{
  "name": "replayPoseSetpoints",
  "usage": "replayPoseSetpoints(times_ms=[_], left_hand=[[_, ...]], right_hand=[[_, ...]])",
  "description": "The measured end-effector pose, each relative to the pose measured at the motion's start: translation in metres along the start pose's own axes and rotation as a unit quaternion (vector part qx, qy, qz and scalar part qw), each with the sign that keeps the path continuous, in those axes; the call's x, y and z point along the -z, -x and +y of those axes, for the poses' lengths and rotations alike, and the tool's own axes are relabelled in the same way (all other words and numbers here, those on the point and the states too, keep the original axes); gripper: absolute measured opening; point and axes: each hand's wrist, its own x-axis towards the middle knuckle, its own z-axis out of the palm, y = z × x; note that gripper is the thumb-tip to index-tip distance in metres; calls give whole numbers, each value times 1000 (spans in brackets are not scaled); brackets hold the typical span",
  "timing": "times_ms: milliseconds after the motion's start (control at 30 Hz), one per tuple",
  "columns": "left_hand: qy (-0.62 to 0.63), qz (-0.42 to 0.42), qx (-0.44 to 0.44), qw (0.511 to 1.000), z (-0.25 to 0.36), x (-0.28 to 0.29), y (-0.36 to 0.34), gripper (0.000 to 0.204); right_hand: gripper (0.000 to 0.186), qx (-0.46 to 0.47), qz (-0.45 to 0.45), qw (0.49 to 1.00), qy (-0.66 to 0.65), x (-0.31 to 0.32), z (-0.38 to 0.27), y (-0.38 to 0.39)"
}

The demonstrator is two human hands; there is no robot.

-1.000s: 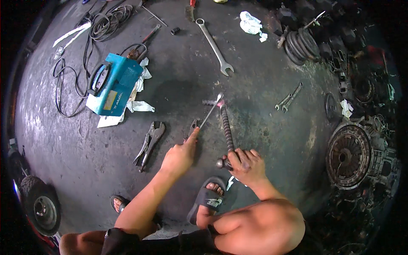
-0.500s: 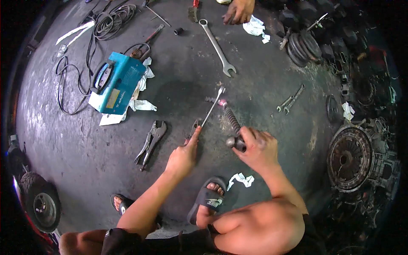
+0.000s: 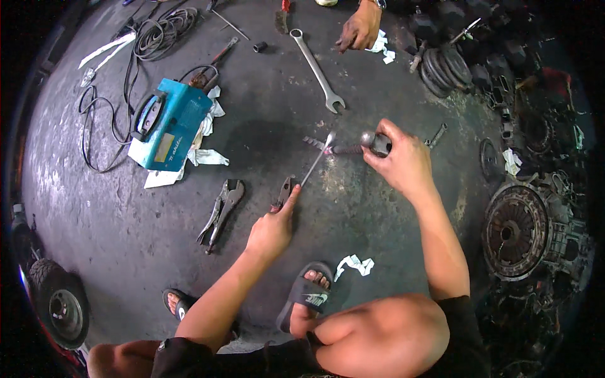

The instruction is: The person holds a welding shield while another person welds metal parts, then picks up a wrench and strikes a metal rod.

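Head view, looking down, and both my hands are busy! My left hand is wrapped around a thin metal rod, index finger stretched along it, the flattened bright tip angled up and to the right. My right hand has a firm hold on a dark metal head, its rounded knob showing at my fingertips. From there a ribbed bar runs leftward, and look at that reddish patch near its far end, right where the rod crosses it! Whether they touch there, I can't tell. A short ribbed piece shows just past the crossing.

Close to my left index finger sit small pliers; whether I'm touching them, I can't tell. Further left, locking pliers lie on the dark floor, and beyond them a blue-green machine on crumpled paper. Up ahead, a big wrench slants across the floor, and to its right another person's hand hangs beside a white crumple. A small wrench pokes out past my right hand. Nearer my foot, a white strip lies twisted!
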Motion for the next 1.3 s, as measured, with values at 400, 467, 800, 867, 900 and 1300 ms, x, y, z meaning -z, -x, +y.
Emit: replayPoseSetpoints(times_ms=[400, 467, 800, 867, 900, 1300], left_hand=[[-3, -44, 24, 999, -5, -3, -6, 67], [0, -40, 17, 999, -9, -8, -4, 64], [117, 104, -32, 987, -16, -56, 3, 64], [125, 113, -13, 986, -9, -62, 2, 62], [136, 118, -7, 984, -5, -65, 1, 61], [115, 95, -34, 988, 1, -59, -13, 61]], right_hand=[[36, -52, 26, 996, -69, 0, 16, -28], [42, -62, 17, 994, -83, -1, 28, -36], [40, -272, 27, 865, -420, -8, 78, -18], [36, -278, 39, 853, -440, -16, 84, 0], [32, -283, 68, 843, -452, -21, 86, 7], [27, -315, 122, 810, -479, -39, 87, 46]])
